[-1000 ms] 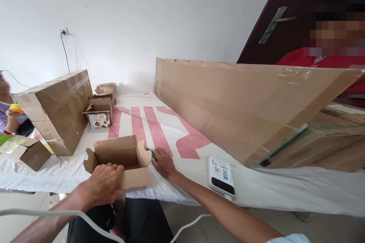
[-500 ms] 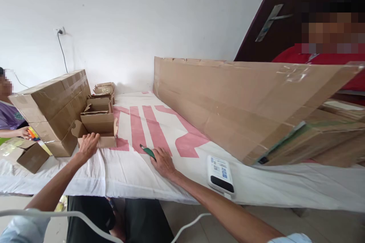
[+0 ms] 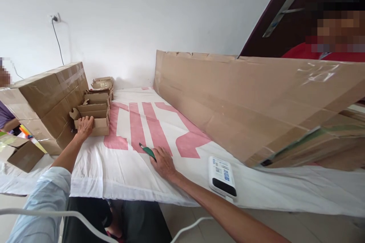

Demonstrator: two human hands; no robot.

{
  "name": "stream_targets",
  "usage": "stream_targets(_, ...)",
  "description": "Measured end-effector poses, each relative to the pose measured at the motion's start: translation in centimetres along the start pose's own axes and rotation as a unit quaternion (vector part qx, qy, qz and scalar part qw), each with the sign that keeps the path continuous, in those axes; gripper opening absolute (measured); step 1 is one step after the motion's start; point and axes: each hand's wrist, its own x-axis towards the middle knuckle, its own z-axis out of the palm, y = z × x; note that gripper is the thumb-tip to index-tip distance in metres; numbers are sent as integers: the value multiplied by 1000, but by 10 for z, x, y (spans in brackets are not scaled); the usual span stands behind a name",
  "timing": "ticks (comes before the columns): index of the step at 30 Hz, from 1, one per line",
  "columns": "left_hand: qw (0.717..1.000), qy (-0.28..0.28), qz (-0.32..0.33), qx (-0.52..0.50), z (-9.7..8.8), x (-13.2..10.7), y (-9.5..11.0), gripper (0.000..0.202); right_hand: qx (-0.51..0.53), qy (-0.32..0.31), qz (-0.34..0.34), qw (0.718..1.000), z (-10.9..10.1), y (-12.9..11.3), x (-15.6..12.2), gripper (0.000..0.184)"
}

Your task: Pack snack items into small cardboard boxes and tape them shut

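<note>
My left hand (image 3: 85, 127) is closed over the near wall of an open cardboard box (image 3: 101, 127), fingers hooked over its top edge. Behind that box, more small open boxes (image 3: 97, 98) stand in a row against a stack of taped cartons. My right hand (image 3: 163, 162) rests on the cloth, wrapped round a green-handled cutter (image 3: 148, 152). The cutter's short metal tip points up and to the left, over a red printed stripe. Part of its handle is hidden in my palm.
Taped cartons (image 3: 54, 102) stand at the left, a smaller carton (image 3: 25, 155) before them. A long cardboard panel (image 3: 228, 106) crosses the right side. A white device (image 3: 222, 176) lies near the front edge of the cloth-covered table (image 3: 137, 182). People are at both sides.
My left hand has pushed the open box away from me, up against the row behind it. My right hand stays in place with the cutter. The view has shifted slightly.
</note>
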Motion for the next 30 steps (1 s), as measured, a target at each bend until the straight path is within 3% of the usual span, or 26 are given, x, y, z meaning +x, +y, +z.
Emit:
stream_targets(10,999,30,19,6,11,-20,-7,57,9,10,-9,1000,6,4,-1,21)
stream_targets(19,998,54,15,-4,15,-20,-9,31,7,10,-7,1000,9,5,0,21)
stream_targets(30,997,68,14,-22,11,-22,-15,44,29,14,-4,999,6,4,1,19)
